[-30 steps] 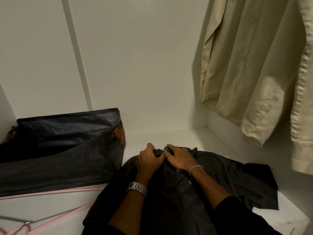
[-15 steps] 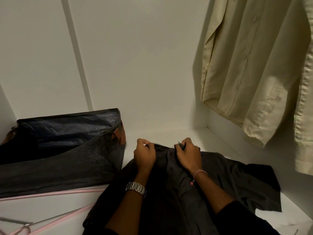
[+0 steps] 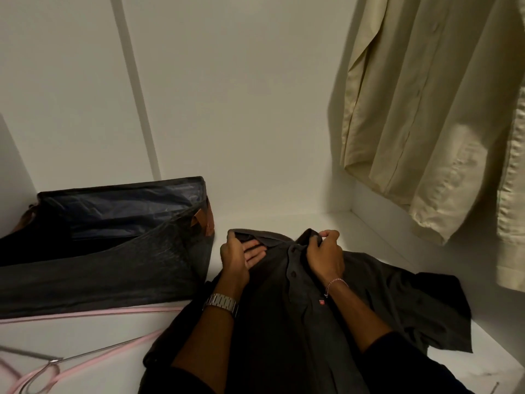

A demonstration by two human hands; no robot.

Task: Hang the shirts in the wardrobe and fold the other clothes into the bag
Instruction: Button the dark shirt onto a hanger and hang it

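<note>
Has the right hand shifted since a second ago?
Yes. The right hand, pinching the dark shirt at its collar, has moved right, away from the bag and apart from the left hand.

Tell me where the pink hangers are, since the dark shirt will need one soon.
In the head view the pink hangers lie on the white shelf at lower left, just in front of the dark bag and left of the dark shirt.

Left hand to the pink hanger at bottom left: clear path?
Probably yes. The pink hanger lies bare on the shelf left of the dark shirt, nothing between. But the left hand grips the collar and must let go first.
</note>
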